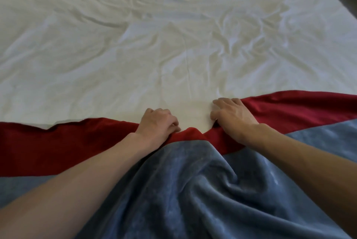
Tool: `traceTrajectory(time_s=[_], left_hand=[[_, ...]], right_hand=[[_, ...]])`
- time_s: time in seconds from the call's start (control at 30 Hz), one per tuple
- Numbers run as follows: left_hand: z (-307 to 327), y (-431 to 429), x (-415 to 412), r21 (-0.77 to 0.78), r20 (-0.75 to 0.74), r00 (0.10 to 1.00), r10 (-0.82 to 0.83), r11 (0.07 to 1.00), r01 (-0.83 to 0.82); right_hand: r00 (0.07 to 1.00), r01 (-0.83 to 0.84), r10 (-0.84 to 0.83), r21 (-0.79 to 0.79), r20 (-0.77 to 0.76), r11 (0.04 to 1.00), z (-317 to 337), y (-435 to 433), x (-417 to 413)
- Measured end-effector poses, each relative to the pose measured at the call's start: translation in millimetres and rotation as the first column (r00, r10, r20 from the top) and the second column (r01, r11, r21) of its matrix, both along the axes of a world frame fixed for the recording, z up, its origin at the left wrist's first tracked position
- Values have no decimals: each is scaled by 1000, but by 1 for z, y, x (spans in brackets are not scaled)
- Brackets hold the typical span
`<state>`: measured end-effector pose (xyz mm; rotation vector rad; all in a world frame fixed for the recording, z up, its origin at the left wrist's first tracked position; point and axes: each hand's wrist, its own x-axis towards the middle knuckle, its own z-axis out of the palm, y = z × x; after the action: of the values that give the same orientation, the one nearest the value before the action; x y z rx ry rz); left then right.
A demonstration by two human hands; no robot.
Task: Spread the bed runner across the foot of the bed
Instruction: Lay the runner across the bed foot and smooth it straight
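I see the bed runner, red along its far band and blue-grey nearer me, lying across the near end of the rumpled white bedcover, bunched into folds in the middle between my arms. My left hand has its fingers curled tight, gripping the runner's red far edge just left of centre. My right hand, close beside it, has its fingers bent down over the same edge with the thumb tucked against the cloth, clutching it where red meets white.
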<state>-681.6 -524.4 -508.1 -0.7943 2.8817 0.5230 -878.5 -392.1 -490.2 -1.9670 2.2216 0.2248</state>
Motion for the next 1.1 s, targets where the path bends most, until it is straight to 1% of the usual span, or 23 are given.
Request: traceTrajectory(time_s=[0.07,0.1,0.13,0.23,0.33,0.43,0.53,0.57,0.63,0.77,0.83,0.9,0.97,1.0,1.1], left_hand=[[-1,-1,-7,6,6,1000,0,1000,0],[-1,-2,-10,-1,6,1000,-5,1000,5],[-1,-3,-13,-4,3,1000,-6,1000,6],[-1,-5,-17,4,-23,1000,-6,1000,6],[3,-9,-22,-21,-30,1000,-11,1000,10],[9,-16,-27,-45,-41,999,11,999,-13],[10,-25,-32,-90,-45,998,42,995,-46],[9,-28,-34,-102,-35,998,55,993,-58],[5,-32,-39,-113,-13,997,76,991,-77],[-5,-31,-41,-117,20,996,87,990,-84],[-8,-28,-39,-118,31,996,84,990,-80],[-10,-26,-40,-125,43,996,76,990,-70],[-9,-25,-42,-154,39,996,86,985,-79],[-8,-25,-44,-174,22,993,114,979,-108],[1,-36,-47,-195,-53,968,246,948,-251]], right_hand=[[994,-107,107,12,-14,994,-3,-1,-8],[991,-130,130,8,-9,991,-5,-3,-13],[993,-112,112,-8,25,994,-5,-5,-17],[988,39,-26,-83,153,996,-5,-18,-29],[976,152,-130,-119,173,981,1,-36,-39],[974,212,-197,-136,116,968,8,-51,-52],[941,336,-322,-197,101,921,16,-59,-70],[933,359,-346,-209,95,910,17,-61,-75],[929,366,-368,-217,36,905,15,-63,-81],[905,409,-419,-118,-74,905,1,-62,-82],[918,383,-391,-116,-61,917,-6,-63,-76],[962,267,-272,-145,-11,953,-13,-64,-69],[988,157,-156,-144,23,977,-18,-64,-64],[990,140,-137,-149,32,979,-19,-65,-64],[987,164,-161,-194,31,967,-18,-72,-63]])
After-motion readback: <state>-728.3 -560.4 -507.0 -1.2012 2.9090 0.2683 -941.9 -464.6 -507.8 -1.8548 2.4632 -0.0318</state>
